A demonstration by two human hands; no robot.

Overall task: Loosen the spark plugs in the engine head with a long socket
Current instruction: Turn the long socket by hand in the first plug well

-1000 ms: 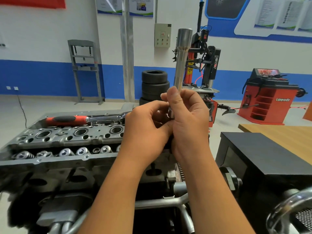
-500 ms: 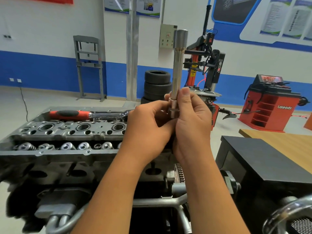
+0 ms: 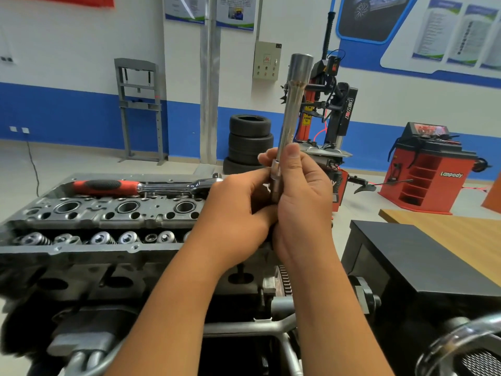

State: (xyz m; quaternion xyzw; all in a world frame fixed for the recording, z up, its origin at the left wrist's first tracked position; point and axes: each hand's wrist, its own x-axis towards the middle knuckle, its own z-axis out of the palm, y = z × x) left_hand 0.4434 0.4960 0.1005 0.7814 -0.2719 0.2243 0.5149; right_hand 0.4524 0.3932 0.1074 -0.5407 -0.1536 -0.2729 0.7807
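Note:
A long silver socket (image 3: 292, 104) stands upright in front of me, wide end up. My right hand (image 3: 301, 196) grips its lower end, thumb pressed along the shaft. My left hand (image 3: 238, 210) curls round the same lower end from the left, where a short silver piece joins the shaft; what its fingers hold is hidden. The grey engine head (image 3: 108, 215) lies to the left, with round plug wells along its top and valve springs in front. A ratchet with a red and black handle (image 3: 113, 185) lies on the far edge of the head.
A black box (image 3: 423, 264) stands at the right, beside a wooden table (image 3: 447, 229). Stacked tyres (image 3: 249, 139), a tyre changer (image 3: 330, 104) and a red wheel balancer (image 3: 428, 169) stand on the floor behind. A metal hand wheel (image 3: 461, 346) is at bottom right.
Both hands and the socket have stayed together. More of the short silver piece at the socket's lower end shows above my fingers now. The view has shifted slightly.

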